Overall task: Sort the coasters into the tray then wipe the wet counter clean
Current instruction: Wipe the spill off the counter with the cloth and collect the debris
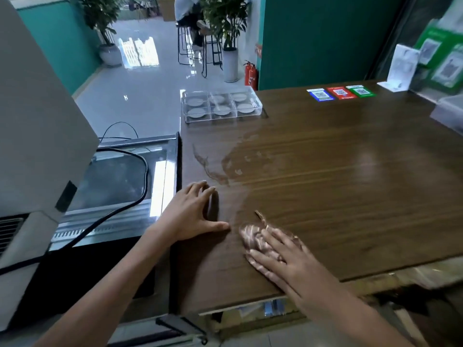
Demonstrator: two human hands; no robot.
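Note:
A clear tray (258,104) with several compartments stands at the counter's far left corner, and a round grey coaster (221,110) lies in each compartment. A wet patch (240,161) spreads over the brown wooden counter (350,176) between the tray and my hands. My right hand (280,256) presses flat on a brownish cloth (253,237) near the front edge; both look motion-blurred. My left hand (193,211) rests on the counter's left edge with fingers spread and holds nothing.
Red, blue and green QR cards (340,93) lie at the far side. A clear sign stand (400,68) and plastic boxes (448,111) sit at the right. A glass-topped display case (120,181) with a black cable and a white machine (37,121) stand to the left.

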